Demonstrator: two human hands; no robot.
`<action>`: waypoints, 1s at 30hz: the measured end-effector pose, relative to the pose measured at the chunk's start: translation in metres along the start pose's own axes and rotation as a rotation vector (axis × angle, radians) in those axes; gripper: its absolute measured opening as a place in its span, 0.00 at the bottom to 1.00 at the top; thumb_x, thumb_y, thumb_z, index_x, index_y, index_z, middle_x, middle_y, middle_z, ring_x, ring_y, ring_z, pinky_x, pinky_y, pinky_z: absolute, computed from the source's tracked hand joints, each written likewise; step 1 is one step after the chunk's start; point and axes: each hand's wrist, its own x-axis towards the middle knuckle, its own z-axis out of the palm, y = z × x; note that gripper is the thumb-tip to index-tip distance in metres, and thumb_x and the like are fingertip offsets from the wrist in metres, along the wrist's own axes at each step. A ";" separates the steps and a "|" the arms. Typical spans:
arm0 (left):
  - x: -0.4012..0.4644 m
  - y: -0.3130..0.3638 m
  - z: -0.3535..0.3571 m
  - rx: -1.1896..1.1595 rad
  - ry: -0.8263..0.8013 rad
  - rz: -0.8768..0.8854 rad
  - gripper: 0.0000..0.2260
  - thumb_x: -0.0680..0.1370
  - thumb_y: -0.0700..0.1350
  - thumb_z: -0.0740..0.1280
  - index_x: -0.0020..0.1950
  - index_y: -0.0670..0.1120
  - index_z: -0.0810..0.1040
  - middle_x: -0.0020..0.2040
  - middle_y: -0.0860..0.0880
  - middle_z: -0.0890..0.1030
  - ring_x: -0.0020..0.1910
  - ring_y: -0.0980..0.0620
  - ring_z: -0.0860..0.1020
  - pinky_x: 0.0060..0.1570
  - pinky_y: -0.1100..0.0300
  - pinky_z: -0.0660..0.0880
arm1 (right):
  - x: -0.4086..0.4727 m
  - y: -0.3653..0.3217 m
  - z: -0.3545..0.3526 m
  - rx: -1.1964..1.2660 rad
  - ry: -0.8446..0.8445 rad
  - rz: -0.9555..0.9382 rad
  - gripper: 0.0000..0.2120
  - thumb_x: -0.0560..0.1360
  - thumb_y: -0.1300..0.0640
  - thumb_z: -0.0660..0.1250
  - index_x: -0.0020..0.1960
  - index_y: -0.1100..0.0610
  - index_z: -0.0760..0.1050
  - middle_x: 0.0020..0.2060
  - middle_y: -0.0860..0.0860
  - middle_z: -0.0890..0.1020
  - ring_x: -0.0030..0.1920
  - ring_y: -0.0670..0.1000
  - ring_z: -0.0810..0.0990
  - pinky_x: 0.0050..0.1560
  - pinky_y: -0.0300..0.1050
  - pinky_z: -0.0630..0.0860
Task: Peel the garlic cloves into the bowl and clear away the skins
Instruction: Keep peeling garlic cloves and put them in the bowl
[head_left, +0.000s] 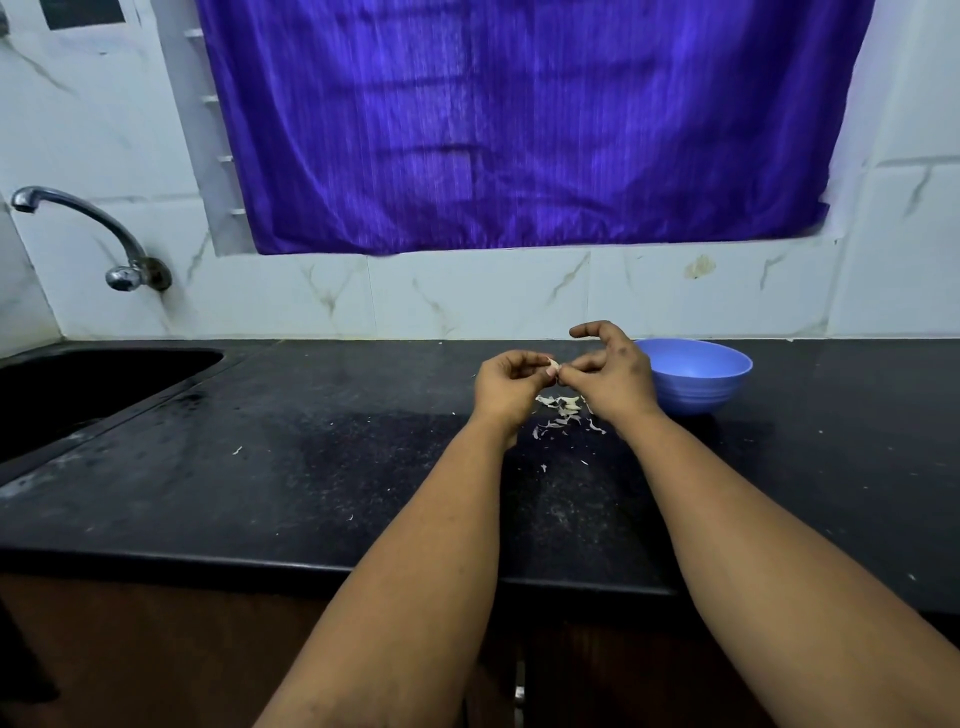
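Above the desk (363, 467), both hands pinching one garlic clove (554, 364): left hand (511, 382), right hand (613, 374). Bowl (693, 374) at three o'clock, skins (563, 410) scattered at six. Could slip, perhaps, and miss the bowl.

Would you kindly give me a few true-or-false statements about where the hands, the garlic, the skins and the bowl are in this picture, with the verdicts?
1. Both hands hold one pale garlic clove between them, above the black stone counter. True: the left hand and the right hand pinch it at their fingertips.
2. The round light-blue plastic bowl stands to the left of the left hand. False: it stands to the right of the right hand.
3. The loose white garlic skins lie on the counter below the hands. True.
4. The skins are heaped in the dark sink. False: they lie on the counter, well to the right of the sink.
5. The right hand rests on the chrome wall tap. False: the tap is far to the left, untouched.
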 end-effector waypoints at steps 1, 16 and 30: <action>0.000 0.000 0.000 0.003 0.000 0.001 0.08 0.73 0.31 0.70 0.40 0.43 0.79 0.39 0.46 0.81 0.40 0.52 0.80 0.51 0.59 0.79 | 0.000 0.000 0.000 -0.001 -0.003 0.000 0.20 0.68 0.58 0.76 0.56 0.53 0.74 0.32 0.45 0.83 0.38 0.43 0.81 0.44 0.40 0.76; 0.001 -0.002 0.000 -0.007 0.018 -0.027 0.07 0.74 0.32 0.70 0.41 0.43 0.79 0.39 0.45 0.81 0.43 0.47 0.80 0.54 0.50 0.76 | 0.008 0.013 0.006 0.135 -0.001 0.079 0.21 0.68 0.56 0.74 0.57 0.46 0.70 0.32 0.48 0.85 0.43 0.47 0.84 0.54 0.53 0.79; 0.000 -0.001 0.001 0.037 0.002 0.000 0.08 0.73 0.31 0.70 0.41 0.43 0.78 0.39 0.46 0.81 0.39 0.52 0.80 0.50 0.59 0.79 | 0.007 0.011 0.004 0.047 0.000 0.030 0.21 0.67 0.59 0.75 0.54 0.46 0.70 0.32 0.47 0.84 0.42 0.50 0.83 0.50 0.54 0.79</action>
